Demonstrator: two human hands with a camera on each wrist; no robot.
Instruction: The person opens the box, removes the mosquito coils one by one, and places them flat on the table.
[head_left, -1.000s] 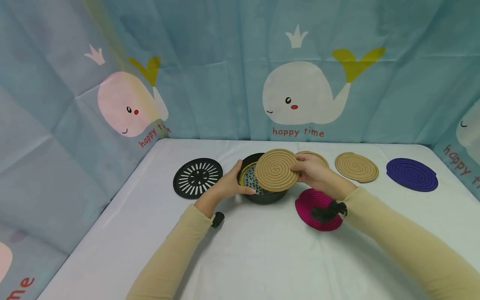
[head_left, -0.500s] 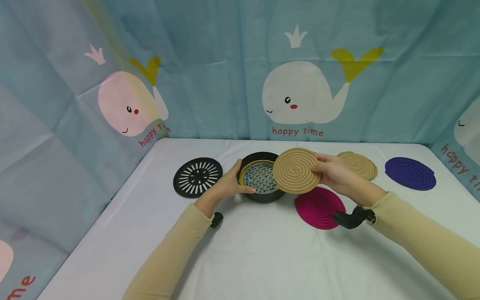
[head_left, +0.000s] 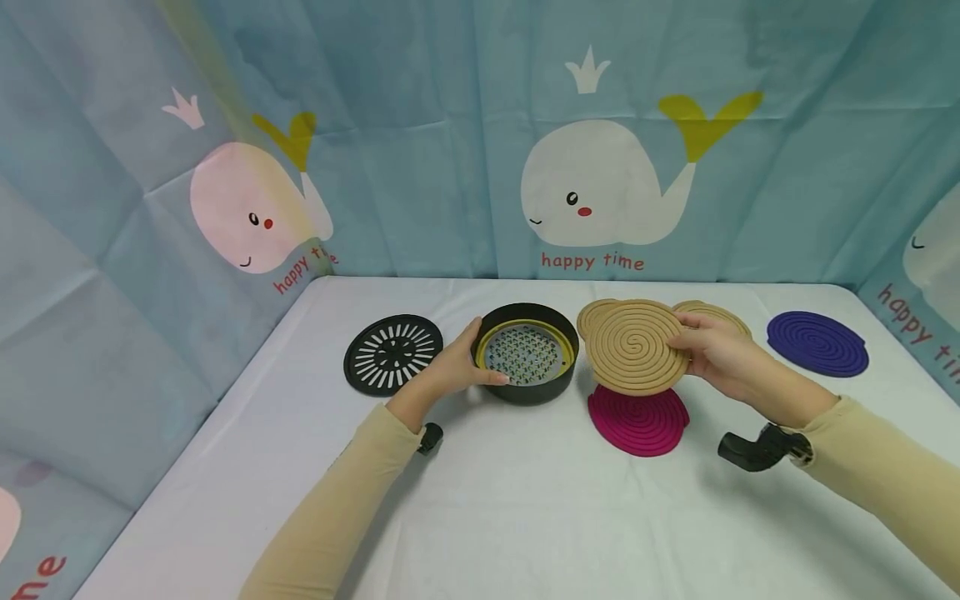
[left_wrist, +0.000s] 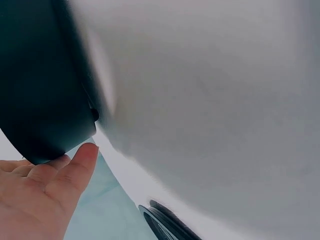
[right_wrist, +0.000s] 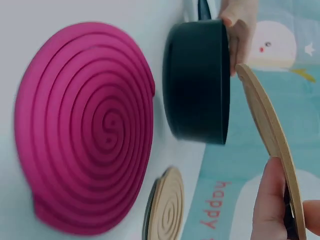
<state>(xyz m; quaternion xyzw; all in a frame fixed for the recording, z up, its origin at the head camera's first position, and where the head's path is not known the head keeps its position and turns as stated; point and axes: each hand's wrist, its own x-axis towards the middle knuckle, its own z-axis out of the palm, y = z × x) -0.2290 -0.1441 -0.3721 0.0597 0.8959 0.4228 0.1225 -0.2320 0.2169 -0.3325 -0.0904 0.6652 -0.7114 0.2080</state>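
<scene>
My right hand (head_left: pixel 720 357) pinches a tan mosquito coil (head_left: pixel 633 348) by its right edge, thumb on the near face. The coil hangs tilted over the table, right of a round black mosquito coil holder (head_left: pixel 538 392). In the right wrist view the held coil (right_wrist: pixel 270 112) shows nearly edge-on between thumb and fingers. My left hand (head_left: pixel 452 367) grips the holder's left side, thumb along its front wall. Inside the uncovered holder lies a grey tray (head_left: pixel 525 354) with small raised points and a yellow rim. Fingers (left_wrist: pixel 80 167) touch its dark wall in the left wrist view.
A magenta coil (head_left: pixel 640 423) lies below the held one. Behind it are two more tan coils (head_left: pixel 596 311), both partly covered in view, and a purple coil (head_left: pixel 817 343) farther right. The black slotted lid (head_left: pixel 393 355) lies left of the holder. A printed curtain (head_left: pixel 420 192) backs the table.
My right hand has carried the tan coil rightward, from over the holder to beside it, so the tray now shows fully. The left hand has stayed on the holder.
</scene>
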